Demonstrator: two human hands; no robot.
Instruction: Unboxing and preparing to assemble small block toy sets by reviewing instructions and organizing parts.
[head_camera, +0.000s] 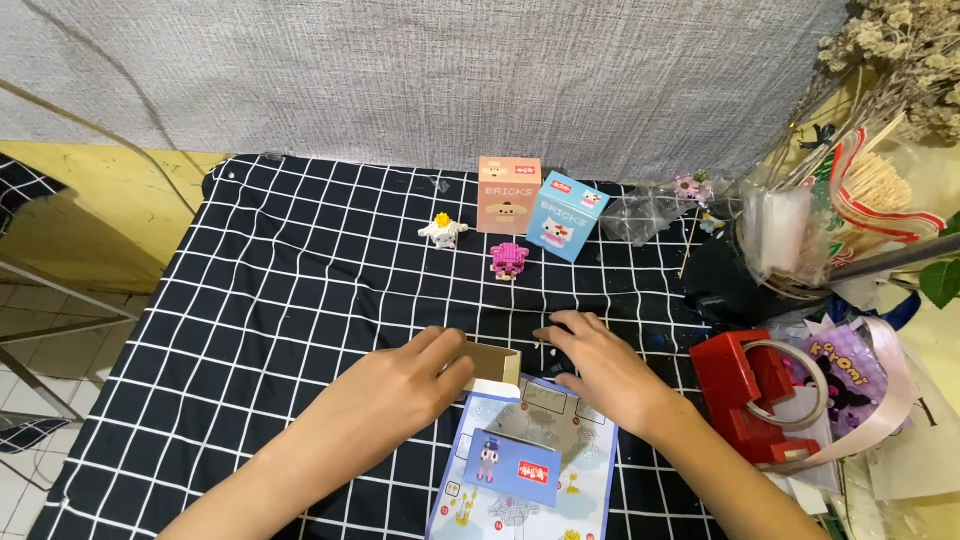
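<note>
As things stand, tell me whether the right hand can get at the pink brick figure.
Probably yes. The right hand lies flat on the black checked cloth, and the pink brick figure stands straight beyond its fingertips with only bare cloth between them.

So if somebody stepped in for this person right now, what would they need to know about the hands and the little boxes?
Left hand: fingers resting on the open brown cardboard box, apparently holding it.
Right hand: palm down on the black checked cloth beside that box; nothing visibly gripped.
In front of the hands: a light blue instruction sheet with a small blue box lying on it.
Further back: a finished white brick figure and a pink brick figure, plus an upright peach box and a light blue box.
Done: two figures stand built. Left: no loose bricks visible yet.
</note>
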